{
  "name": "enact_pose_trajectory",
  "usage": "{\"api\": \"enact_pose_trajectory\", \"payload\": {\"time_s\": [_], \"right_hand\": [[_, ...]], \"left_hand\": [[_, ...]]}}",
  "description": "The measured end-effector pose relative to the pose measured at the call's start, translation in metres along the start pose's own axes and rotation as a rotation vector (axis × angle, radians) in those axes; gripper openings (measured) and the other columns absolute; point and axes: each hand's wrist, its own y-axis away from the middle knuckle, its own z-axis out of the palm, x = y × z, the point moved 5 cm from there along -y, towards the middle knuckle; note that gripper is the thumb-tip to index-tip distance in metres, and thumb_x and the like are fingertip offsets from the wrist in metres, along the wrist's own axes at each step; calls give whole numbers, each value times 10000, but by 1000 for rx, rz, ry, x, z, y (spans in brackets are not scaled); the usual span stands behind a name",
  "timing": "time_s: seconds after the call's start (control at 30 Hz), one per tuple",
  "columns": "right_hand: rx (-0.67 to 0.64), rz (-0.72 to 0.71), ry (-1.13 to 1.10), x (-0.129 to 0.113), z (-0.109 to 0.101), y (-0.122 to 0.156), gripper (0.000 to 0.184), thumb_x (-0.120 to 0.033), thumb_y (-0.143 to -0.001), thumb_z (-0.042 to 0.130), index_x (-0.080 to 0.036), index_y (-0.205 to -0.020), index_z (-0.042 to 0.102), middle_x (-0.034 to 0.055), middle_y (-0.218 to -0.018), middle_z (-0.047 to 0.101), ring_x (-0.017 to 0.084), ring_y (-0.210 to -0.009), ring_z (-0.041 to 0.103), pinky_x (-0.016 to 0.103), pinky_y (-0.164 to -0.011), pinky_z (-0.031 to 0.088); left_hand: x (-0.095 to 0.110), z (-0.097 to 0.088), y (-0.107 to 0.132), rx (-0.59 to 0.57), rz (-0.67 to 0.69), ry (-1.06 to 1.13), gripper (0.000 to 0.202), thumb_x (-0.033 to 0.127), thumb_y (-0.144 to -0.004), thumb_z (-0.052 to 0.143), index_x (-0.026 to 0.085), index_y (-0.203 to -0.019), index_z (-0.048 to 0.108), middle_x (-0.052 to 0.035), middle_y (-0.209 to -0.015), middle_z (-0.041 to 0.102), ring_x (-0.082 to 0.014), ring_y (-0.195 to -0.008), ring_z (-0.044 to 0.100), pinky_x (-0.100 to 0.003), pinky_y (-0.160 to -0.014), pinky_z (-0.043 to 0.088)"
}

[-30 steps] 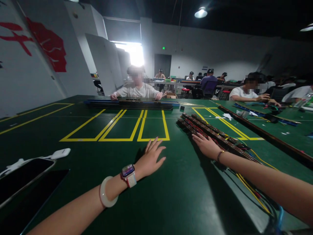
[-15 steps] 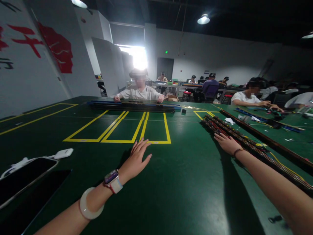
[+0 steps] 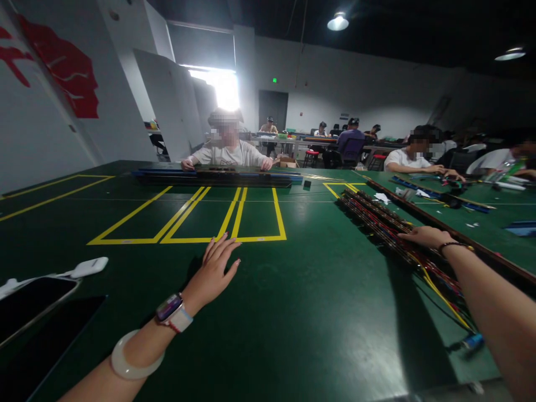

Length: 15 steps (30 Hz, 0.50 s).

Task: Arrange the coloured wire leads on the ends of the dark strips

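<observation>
My left hand [image 3: 213, 271] lies flat on the green table [image 3: 293, 312] with fingers stretched out, just below a yellow taped rectangle [image 3: 255, 218]. It holds nothing. A watch and a pale bangle sit on that wrist. My right hand [image 3: 425, 237] rests palm down on a long bundle of dark strips with red and yellow wires [image 3: 389, 226] at the right side of the table, fingers extended over it.
Two dark phones or tablets [image 3: 33, 312] and a white case [image 3: 87, 267] lie at the left. A long dark rail [image 3: 218, 177] spans the far edge, where a person [image 3: 228, 151] sits. More people work at tables on the right.
My right hand has slid to the right, onto the wire bundle. My left hand shifted left and nearer to me. The view swung a little.
</observation>
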Motion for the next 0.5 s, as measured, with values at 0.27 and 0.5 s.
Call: {"api": "enact_pose_trajectory", "payload": {"time_s": [0.27,0.5], "right_hand": [[-127,39,-12,-5,24,9,555,-632,-769,450,-131,-855,675,228,-1004,640,333,-907,603,451,-788,413],[-59,3,-13,-15,24,9,437,-500,-776,562,-81,-793,686,216,-885,666,261,-733,629,360,-692,444]], "left_hand": [[-2,4,2,-32,15,20,399,409,-894,380,257,-1251,472,-47,-1369,446,-243,-1355,282,-533,-1114,219],[0,8,2,-25,42,38,382,400,-896,380,255,-1231,493,-42,-1345,473,-234,-1351,291,-512,-1123,215]]}}
